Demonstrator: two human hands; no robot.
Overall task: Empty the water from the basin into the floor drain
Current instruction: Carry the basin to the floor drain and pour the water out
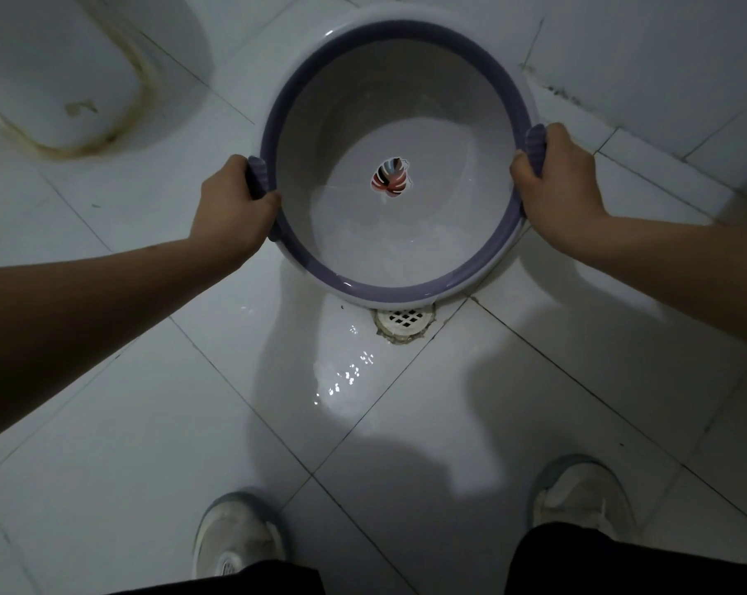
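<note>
A round white basin [406, 234] with a purple rim and a striped sticker in its bottom is held tilted toward me, its near edge low over the floor. My left hand [230, 208] grips the left purple handle. My right hand [556, 182] grips the right handle. The floor drain [406, 322], a white grate set in the tiles, lies just under the basin's near rim, partly covered by it. A thin film of water [346, 375] glistens on the tiles left of and below the drain. Little water shows inside the basin.
The base of a white toilet [54, 79] stands at the upper left. A tiled wall [663, 58] rises at the upper right. My two white shoes [234, 543] [582, 500] stand on the white floor tiles near the bottom.
</note>
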